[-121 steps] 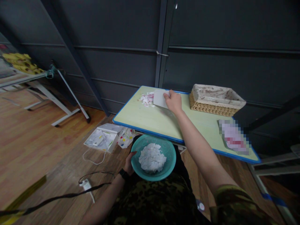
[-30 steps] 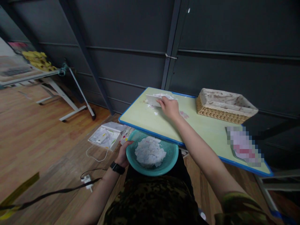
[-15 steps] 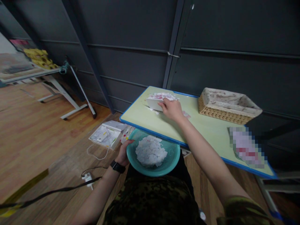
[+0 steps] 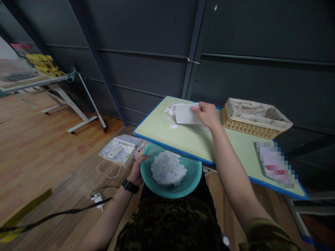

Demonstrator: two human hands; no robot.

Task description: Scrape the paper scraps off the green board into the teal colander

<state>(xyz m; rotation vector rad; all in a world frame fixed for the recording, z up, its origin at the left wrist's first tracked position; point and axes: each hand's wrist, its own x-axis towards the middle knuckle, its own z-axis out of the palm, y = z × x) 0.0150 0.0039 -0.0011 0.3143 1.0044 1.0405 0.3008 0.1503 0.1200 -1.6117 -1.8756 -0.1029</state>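
My left hand (image 4: 138, 170) grips the left rim of a green plastic basket (image 4: 170, 192), thumb over the edge. The basket sits in my lap, partly under the front edge of the table (image 4: 151, 129). Torn white paper scraps (image 4: 169, 168) are heaped in it. Between the thumb and fingers of my right hand (image 4: 206, 113) is a flat white card (image 4: 186, 113), tilted above the tabletop. Left of the card and partly hidden behind it lie more paper scraps (image 4: 170, 110).
A lined wicker basket (image 4: 251, 120) stands at the table's back right. A blurred-out flat item (image 4: 274, 164) lies near the right end. On the floor at left are an open white box (image 4: 117, 151) and a power strip with cables (image 4: 98, 199). A dark panel wall (image 4: 143, 31) rises behind.
My right hand has moved right with the card, whose face now shows more. More of the scraps' left part is uncovered. My left hand has barely moved.
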